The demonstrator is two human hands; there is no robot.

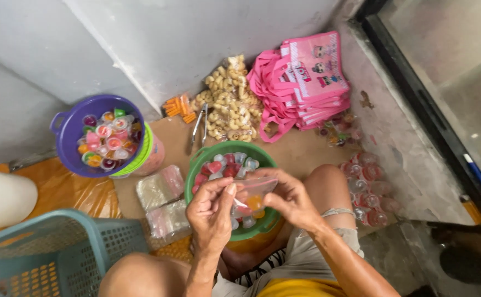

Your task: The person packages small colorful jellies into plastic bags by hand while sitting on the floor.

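A teal basket [59, 247] sits far left of the green bowl [196, 165]. A purple bowl [67, 137] full of jelly cups is up and left of the green bowl. Two flat clear packs [161, 187] lie just left of it.

The left hand [210, 212] is over the green bowl, fingers curled, pinching the edge of a small clear bag [254, 190]. The bag is thin and see-through, with orange and red jelly cups in its bottom. The right hand [290, 198] is curled too and grips the bag's other side.

Behind the green bowl lie tongs [198, 127], a snack bag [229, 104] and pink bags [306, 82]. More cups [367, 187] lie right of it.
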